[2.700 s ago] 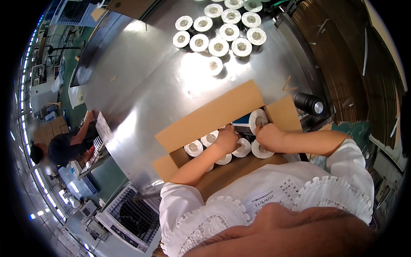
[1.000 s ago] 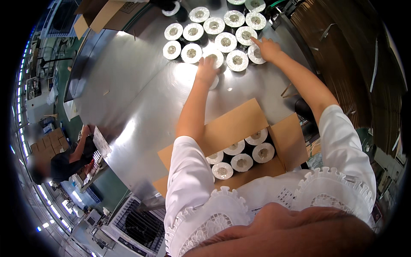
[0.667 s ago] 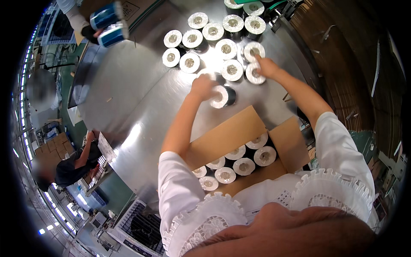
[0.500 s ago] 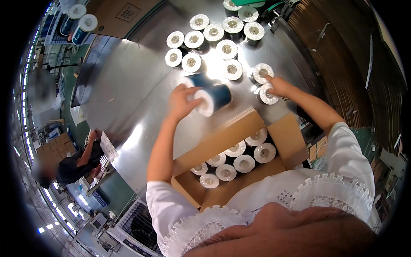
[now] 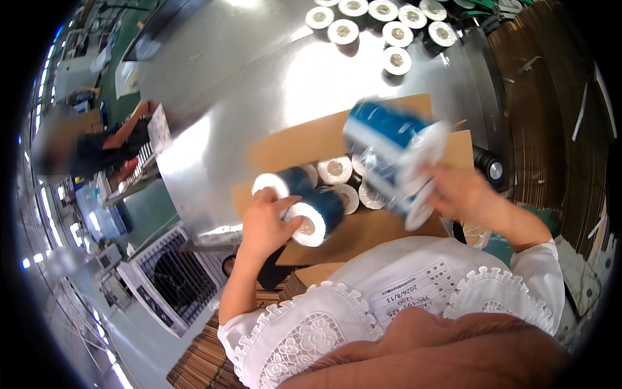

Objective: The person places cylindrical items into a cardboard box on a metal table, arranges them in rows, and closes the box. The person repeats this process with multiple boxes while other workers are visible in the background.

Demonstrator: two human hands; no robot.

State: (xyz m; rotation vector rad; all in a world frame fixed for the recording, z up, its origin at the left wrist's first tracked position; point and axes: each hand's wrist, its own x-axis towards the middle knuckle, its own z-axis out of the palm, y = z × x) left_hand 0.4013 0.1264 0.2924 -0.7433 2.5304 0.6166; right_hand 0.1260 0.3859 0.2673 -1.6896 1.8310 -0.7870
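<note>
We had left hand (image 5: 262, 223) curled on two blue rolls (image 5: 323, 209) over carton's (image 5: 370, 236) left edge; right hand (image 5: 463, 196) pinched another pair (image 5: 382, 126) near its right edge, probably by the ends (blurred). Keeping pairs flush seemed wise. More rolls (image 5: 396, 60) stood toward table's (image 5: 240, 78) far edge.
</note>
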